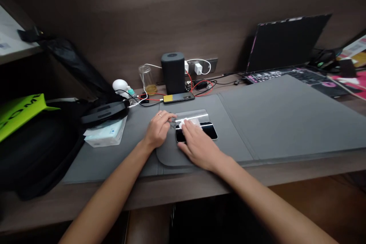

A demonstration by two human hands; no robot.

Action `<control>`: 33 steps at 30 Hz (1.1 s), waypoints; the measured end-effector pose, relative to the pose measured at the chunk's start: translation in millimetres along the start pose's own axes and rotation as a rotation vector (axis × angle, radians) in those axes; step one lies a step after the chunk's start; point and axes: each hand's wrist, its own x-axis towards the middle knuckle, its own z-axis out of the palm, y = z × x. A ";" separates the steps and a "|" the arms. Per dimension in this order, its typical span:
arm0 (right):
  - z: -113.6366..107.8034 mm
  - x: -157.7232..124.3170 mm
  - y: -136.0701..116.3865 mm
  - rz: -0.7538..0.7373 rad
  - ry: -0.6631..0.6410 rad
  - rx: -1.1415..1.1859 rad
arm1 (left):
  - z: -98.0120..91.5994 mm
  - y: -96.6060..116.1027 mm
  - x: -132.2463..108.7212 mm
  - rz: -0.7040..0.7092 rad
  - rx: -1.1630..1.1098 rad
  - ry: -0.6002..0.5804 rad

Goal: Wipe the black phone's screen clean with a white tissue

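A black phone (210, 131) lies flat on the grey desk mat (286, 118). Clear film (200, 114) rises along its far edge. My right hand (200, 145) rests over the phone, its fingers pressing a white tissue (188, 121) against the film and screen. To the left, my left hand (158, 127) has its fingers curled, with the index finger and thumb at the film's left corner. A ring shows on one finger. Part of the phone is hidden under my right hand.
Behind stand a dark speaker (173, 72), a glass jar (148, 80) and a second phone (179, 97) with cables. A tissue pack (107, 135) and black bag (37, 148) are at left. An open laptop (288, 45) stands at back right.
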 end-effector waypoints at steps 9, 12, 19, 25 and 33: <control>-9.7 -25.8 12.4 -0.192 -0.043 0.037 | -5.2 -0.7 -5.2 -0.032 -0.026 0.096; -20.9 -47.0 39.2 -0.132 -0.034 0.053 | -3.6 0.3 -4.8 -0.032 -0.032 0.074; -28.0 -45.1 55.2 -0.019 -0.057 0.051 | -1.9 1.5 -1.4 -0.036 -0.072 0.096; -21.7 -14.2 36.0 -0.200 -0.140 0.136 | -3.6 3.0 -4.1 -0.034 -0.031 0.121; -30.4 -11.4 32.9 -0.445 -0.221 0.285 | -4.5 -3.0 -8.0 -0.030 -0.031 0.082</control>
